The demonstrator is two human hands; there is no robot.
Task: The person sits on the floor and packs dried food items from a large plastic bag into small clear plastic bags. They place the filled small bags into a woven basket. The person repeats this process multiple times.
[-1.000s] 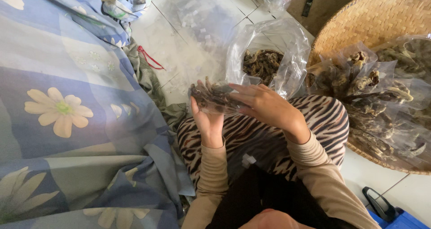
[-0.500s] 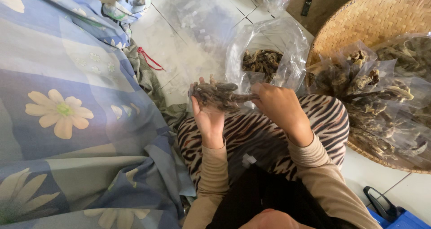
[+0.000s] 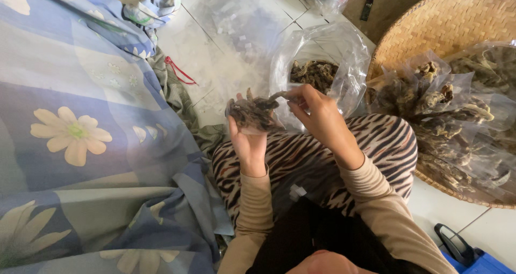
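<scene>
A white tiled floor (image 3: 215,64) fills the top of the view, with a blue floral bedsheet (image 3: 80,145) spread over its left side and a crumpled bundle of cloth (image 3: 156,2) at the sheet's top edge. A thin red cord (image 3: 180,72) lies on the tiles just beside the sheet. The person sits on the floor with zebra-striped trousers (image 3: 322,155) across the lap.

The left hand (image 3: 248,139) is raised palm-up above the lap, its fingers curled around a small clear packet (image 3: 252,112) stuffed with dark dried pieces. The right hand (image 3: 317,112) reaches across to the packet's top edge, thumb and fingertips pressed together on a dried piece (image 3: 277,95) that sticks out of the packet's mouth.

Just beyond the hands, on the tiles, stands a large open clear plastic bag (image 3: 333,53) with more of the dried pieces heaped at its bottom. Flat empty clear packets (image 3: 236,26) lie scattered on the floor farther up. At the right edge, a wide woven basket tray (image 3: 451,16) carries several filled clear bags (image 3: 457,112) of the same dried material. A blue box (image 3: 484,263) sits at the bottom right corner.
</scene>
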